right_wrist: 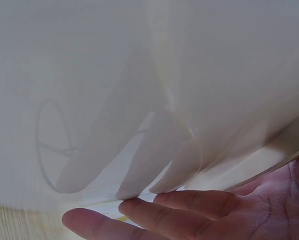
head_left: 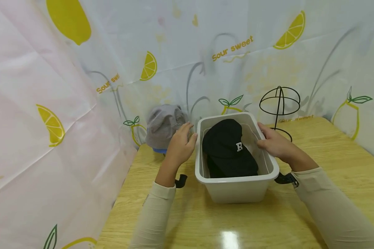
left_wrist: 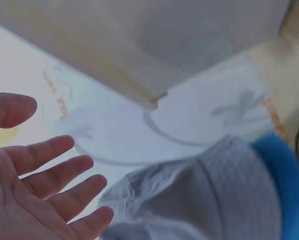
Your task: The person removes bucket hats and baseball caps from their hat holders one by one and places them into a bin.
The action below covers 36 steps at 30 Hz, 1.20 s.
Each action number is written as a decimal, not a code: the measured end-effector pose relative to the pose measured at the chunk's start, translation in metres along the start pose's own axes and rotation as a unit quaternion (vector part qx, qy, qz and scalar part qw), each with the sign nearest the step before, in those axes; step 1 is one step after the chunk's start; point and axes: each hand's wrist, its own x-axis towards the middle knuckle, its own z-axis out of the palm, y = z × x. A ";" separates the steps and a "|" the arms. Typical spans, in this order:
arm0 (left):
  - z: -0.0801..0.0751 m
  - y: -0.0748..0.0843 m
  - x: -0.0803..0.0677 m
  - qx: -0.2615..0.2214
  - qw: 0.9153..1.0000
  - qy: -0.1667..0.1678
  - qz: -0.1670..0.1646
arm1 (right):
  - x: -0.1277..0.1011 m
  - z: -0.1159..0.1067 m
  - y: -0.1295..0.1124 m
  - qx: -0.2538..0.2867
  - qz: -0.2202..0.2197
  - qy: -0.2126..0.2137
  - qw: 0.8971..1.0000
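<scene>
A white plastic bin [head_left: 237,192] stands on the table, and a black baseball cap [head_left: 222,138] with a white letter lies inside it. Something else dark shows under the cap, its kind hidden. My right hand [head_left: 277,143] holds the bin's right rim, thumb over the edge; in the right wrist view its fingers [right_wrist: 179,220] lie along the outer wall. Just left of the bin is my left hand [head_left: 182,143], fingers extended. The left wrist view shows this palm [left_wrist: 34,195] with spread fingers, apart from the bin wall [left_wrist: 189,45]. Behind it sits a grey cap [head_left: 163,126] with blue beneath.
A black wire hat stand [head_left: 279,100] rises behind the bin on the right, with no hat on it. The wooden table [head_left: 339,155] meets a lemon-printed curtain [head_left: 180,38] at the back and left.
</scene>
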 end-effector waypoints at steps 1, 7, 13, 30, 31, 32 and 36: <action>-0.003 -0.001 0.003 0.016 1.000 0.006 0.002 | 0.000 0.000 0.000 0.000 0.001 0.001 1.000; -0.025 -0.009 0.020 0.134 0.991 0.011 0.006 | -0.001 0.002 0.002 0.003 -0.001 0.001 1.000; -0.039 -0.016 0.031 0.191 0.981 0.006 -0.004 | 0.000 0.002 0.002 -0.004 -0.008 0.000 1.000; -0.074 -0.028 0.063 0.297 0.954 -0.010 -0.045 | 0.001 -0.001 0.004 -0.006 -0.015 -0.002 1.000; -0.076 -0.029 0.064 0.299 0.953 -0.012 -0.049 | 0.001 -0.001 0.004 -0.005 -0.016 -0.002 1.000; -0.078 -0.030 0.066 0.303 0.952 -0.015 -0.051 | 0.001 0.000 0.003 -0.004 -0.016 -0.002 1.000; -0.082 -0.030 0.070 0.321 0.945 -0.026 -0.058 | -0.001 -0.001 0.002 0.000 -0.016 -0.002 1.000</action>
